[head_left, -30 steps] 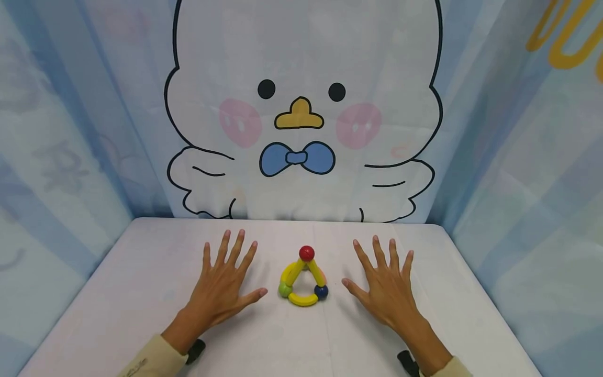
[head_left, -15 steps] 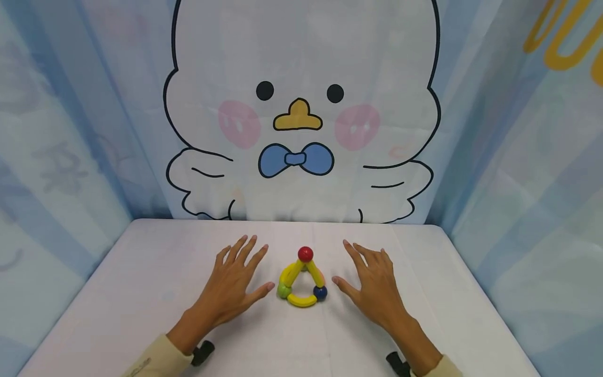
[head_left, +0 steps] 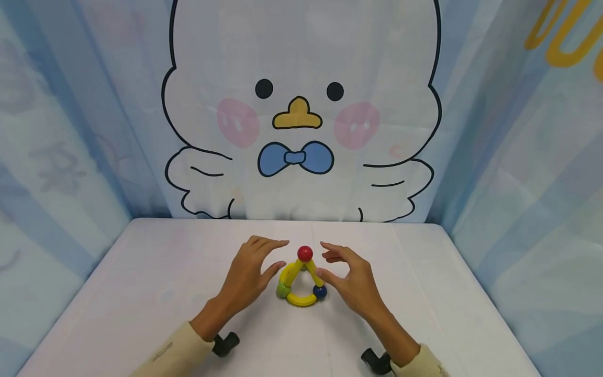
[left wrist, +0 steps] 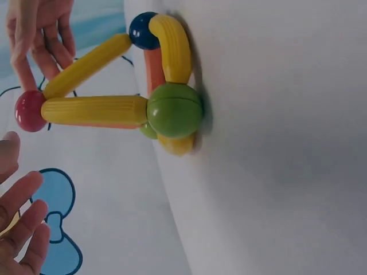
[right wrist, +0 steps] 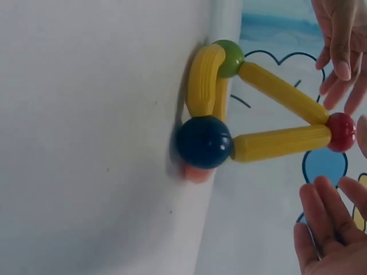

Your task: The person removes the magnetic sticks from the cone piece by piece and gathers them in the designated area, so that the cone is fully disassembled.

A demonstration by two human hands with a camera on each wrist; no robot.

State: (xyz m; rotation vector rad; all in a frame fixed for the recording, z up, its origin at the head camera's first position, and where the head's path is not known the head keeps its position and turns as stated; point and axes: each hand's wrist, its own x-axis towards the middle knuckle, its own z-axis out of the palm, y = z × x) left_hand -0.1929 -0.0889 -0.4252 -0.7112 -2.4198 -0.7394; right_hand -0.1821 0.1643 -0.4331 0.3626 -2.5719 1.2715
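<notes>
A pyramid-like frame of yellow magnetic rods (head_left: 293, 273) and coloured balls stands on the table. Its red ball (head_left: 305, 254) is at the top; a green ball (head_left: 283, 290) and a dark blue ball (head_left: 320, 291) sit at the base corners. An orange rod (left wrist: 154, 70) shows behind in the left wrist view. My left hand (head_left: 245, 273) hovers on the left side of the red ball, fingers loosely bent and holding nothing. On the other side, my right hand (head_left: 359, 287) is likewise relaxed; its thumb overlaps a yellow rod in the head view, and contact cannot be told.
The white table (head_left: 155, 293) carries the frame near its middle. A curtain printed with a cartoon bird (head_left: 301, 63) hangs behind the table, with blue-and-white cloth (head_left: 61, 157) at the sides. A dark wrist-camera mount (head_left: 226, 344) sticks out below the left wrist.
Both hands have moved inward from either side toward the top of the frame. Their spread fingers have come together and bent. The frame of rods and balls stays in place.
</notes>
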